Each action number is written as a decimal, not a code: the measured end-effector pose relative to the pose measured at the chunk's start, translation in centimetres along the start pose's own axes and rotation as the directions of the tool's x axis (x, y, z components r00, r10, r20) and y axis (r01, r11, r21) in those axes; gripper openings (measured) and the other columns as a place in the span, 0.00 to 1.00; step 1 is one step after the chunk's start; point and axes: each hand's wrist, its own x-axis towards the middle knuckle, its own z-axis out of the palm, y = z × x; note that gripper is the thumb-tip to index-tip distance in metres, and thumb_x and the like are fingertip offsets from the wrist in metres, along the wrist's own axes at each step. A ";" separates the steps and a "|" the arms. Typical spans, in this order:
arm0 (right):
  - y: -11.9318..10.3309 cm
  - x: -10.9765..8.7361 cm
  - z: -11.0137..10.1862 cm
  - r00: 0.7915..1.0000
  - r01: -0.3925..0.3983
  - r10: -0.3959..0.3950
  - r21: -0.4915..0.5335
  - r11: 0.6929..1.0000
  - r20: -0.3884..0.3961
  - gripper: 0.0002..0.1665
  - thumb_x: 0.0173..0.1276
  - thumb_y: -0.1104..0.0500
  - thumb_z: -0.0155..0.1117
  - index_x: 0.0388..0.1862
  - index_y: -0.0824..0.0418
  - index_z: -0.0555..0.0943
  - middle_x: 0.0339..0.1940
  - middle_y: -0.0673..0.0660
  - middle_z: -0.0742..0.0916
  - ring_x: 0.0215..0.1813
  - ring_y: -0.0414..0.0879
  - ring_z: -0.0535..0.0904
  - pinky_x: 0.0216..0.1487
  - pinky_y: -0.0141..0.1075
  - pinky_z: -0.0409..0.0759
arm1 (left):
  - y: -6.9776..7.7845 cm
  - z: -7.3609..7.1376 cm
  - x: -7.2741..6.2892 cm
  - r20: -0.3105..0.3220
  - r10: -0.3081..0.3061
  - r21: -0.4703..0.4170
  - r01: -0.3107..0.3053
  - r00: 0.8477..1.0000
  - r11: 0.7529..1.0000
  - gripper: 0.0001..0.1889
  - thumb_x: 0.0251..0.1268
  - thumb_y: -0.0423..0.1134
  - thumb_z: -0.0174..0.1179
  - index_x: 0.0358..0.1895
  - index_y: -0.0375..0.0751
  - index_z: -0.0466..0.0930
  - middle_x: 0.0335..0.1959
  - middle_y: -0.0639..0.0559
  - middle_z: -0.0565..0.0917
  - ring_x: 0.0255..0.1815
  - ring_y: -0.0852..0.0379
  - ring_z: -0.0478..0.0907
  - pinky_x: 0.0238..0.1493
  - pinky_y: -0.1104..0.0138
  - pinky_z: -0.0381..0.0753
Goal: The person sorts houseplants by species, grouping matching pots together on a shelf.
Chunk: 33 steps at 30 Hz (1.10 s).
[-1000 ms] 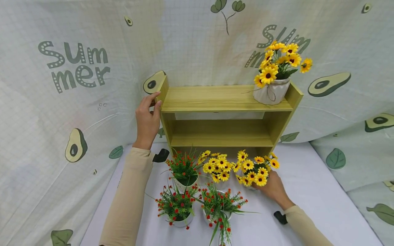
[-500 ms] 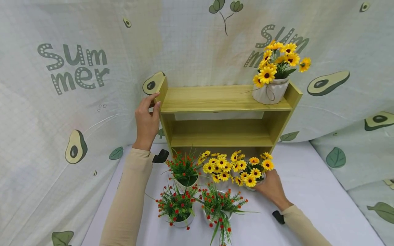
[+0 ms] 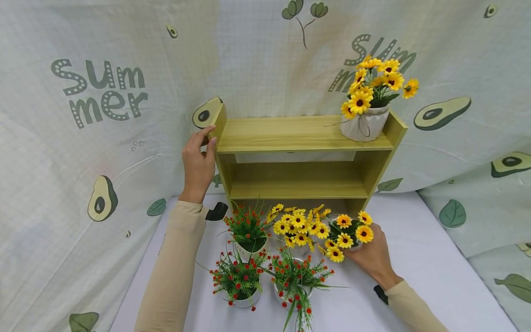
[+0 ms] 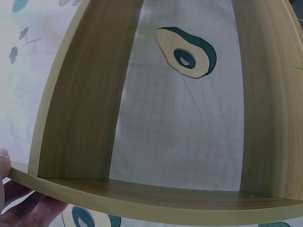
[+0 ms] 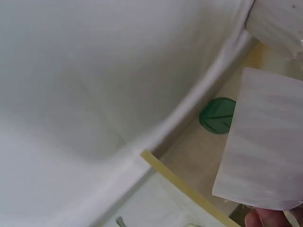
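My left hand (image 3: 199,163) grips the left side panel of a wooden shelf (image 3: 286,133), near its top. In the left wrist view the thumb (image 4: 4,163) and the fingers (image 4: 35,213) lie on opposite sides of that panel. My right hand (image 3: 375,258) holds a pot of yellow sunflowers (image 3: 348,237) from its right side, in front of the shelf. The right wrist view shows its white pot (image 5: 265,146) with fingertips (image 5: 267,218) at its edge. Just left of it stands a second bunch of yellow sunflowers (image 3: 292,226), their blooms overlapping.
A potted sunflower (image 3: 365,122) stands on the top board's right end. Three pots of red-flowered greenery, one behind (image 3: 249,230) and two in front (image 3: 242,276) (image 3: 296,276), stand on the white table (image 3: 435,276). A printed avocado cloth (image 3: 124,152) hangs behind.
The right hand first shifts the sunflower pot slightly left, then right and a little toward me, tilting the blooms. The left hand stays on the shelf panel.
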 end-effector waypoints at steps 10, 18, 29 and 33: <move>-1.9 0.6 -2.7 0.990 0.127 -0.132 -0.083 0.988 -0.048 0.54 0.44 0.43 0.91 0.61 0.73 0.76 0.50 0.68 0.84 0.54 0.69 0.77 0.56 0.65 0.69 | -0.1 0.0 0.0 -0.003 0.018 0.005 -0.018 1.000 1.000 0.16 0.80 0.34 0.60 0.64 0.33 0.83 0.43 0.34 0.83 0.50 0.40 0.85 0.37 0.81 0.71; -4.1 1.7 -5.0 0.978 0.181 -0.191 -0.113 0.977 -0.085 0.64 0.61 0.14 0.54 0.64 0.73 0.77 0.55 0.72 0.82 0.57 0.72 0.73 0.56 0.65 0.65 | 0.0 0.0 0.0 -0.005 0.018 0.001 -0.018 1.000 1.000 0.16 0.79 0.33 0.61 0.64 0.33 0.83 0.43 0.34 0.84 0.50 0.40 0.85 0.37 0.82 0.71; -6.7 3.9 -7.8 0.945 0.274 -0.275 -0.030 0.961 -0.175 0.60 0.62 0.17 0.62 0.64 0.71 0.80 0.56 0.70 0.83 0.60 0.55 0.70 0.65 0.43 0.58 | 0.0 0.0 0.0 -0.010 0.006 -0.002 -0.006 1.000 1.000 0.16 0.79 0.32 0.61 0.64 0.33 0.83 0.47 0.35 0.85 0.50 0.40 0.85 0.37 0.82 0.72; -8.1 5.1 -8.5 0.925 0.326 -0.319 0.001 0.945 -0.207 0.60 0.62 0.19 0.63 0.63 0.73 0.80 0.55 0.71 0.84 0.64 0.37 0.69 0.69 0.36 0.57 | 0.1 0.0 0.0 -0.005 0.003 -0.005 -0.003 1.000 1.000 0.16 0.79 0.32 0.61 0.64 0.33 0.83 0.48 0.34 0.85 0.50 0.40 0.85 0.36 0.81 0.72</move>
